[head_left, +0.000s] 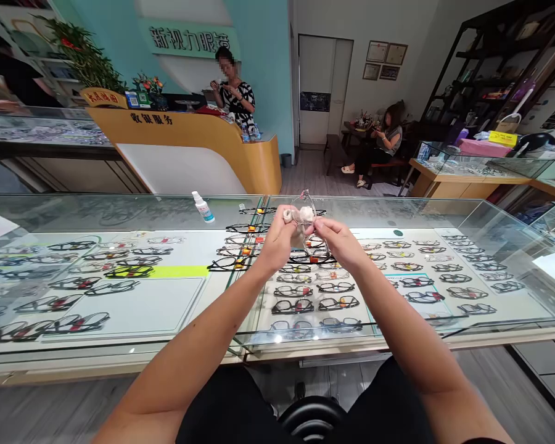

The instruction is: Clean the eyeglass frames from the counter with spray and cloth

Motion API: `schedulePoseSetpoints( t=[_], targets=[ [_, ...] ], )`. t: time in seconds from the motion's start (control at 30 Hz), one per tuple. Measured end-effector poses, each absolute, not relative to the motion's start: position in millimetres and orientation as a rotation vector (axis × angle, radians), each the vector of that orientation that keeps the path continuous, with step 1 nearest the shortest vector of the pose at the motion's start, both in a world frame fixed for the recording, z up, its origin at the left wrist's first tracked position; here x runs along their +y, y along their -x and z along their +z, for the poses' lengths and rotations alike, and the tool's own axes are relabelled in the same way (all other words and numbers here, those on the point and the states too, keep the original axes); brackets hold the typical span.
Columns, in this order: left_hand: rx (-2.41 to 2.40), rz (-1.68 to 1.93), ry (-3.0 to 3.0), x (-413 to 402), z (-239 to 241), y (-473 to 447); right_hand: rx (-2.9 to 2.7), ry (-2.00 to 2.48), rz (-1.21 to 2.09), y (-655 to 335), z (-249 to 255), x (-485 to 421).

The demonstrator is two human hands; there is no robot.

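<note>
A pair of thin-framed eyeglasses [313, 208] is held up over the glass counter between my two hands. My left hand [277, 240] is closed round a whitish cloth [307, 214] and presses it against the eyeglasses. Fingers of my right hand [341, 242] pinch the frame from the other side. Parts of the lenses are hidden by the cloth and fingers. Beneath my hands, several eyeglasses with orange tags [245, 251] lie in rows. A white spray bottle [203, 207] stands on the counter, forward and left of my left hand.
The glass display counter [120, 346] spans the front, with many eyeglasses [293, 306] inside. Beyond it, a person [238, 102] stands behind a wooden cashier desk [263, 163]. Another person [388, 139] sits at the back right. A further display case [472, 176] stands right.
</note>
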State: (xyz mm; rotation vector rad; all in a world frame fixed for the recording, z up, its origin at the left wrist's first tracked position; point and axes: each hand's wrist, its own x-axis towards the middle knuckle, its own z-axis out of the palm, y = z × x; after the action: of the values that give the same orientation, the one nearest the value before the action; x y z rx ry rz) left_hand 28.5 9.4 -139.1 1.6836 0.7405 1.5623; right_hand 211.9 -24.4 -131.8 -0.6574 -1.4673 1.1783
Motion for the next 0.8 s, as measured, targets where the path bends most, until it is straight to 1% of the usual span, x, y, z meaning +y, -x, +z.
schedulePoseSetpoints(
  t=[0.1, 0.27, 0.37, 0.53, 0.67, 0.8],
  targets=[
    [0.731, 1.504, -1.744, 6, -137, -28, -1.454, 0.624, 1.164, -213, -133, -23],
    [0.846, 1.723, -1.876, 0, -134, -28, -1.473, 0.587, 1.171, -210, -134, -23],
    [0.863, 1.776, -2.009, -4, -134, -31, -1.489, 0.586, 1.173, -209, -134, -24],
    [0.917, 1.735, -2.072, -4, -138, -32, -1.563, 0.629, 1.117, -209, -132, -27],
    [0.844, 1.736, -2.090, 1, -139, -29, -1.624, 0.642, 1.120, -203, -131, -31],
    [0.737, 1.568, -2.133, -2, -135, -28, -1.496, 0.657, 1.137, -203, -133, -28]
  ],
)
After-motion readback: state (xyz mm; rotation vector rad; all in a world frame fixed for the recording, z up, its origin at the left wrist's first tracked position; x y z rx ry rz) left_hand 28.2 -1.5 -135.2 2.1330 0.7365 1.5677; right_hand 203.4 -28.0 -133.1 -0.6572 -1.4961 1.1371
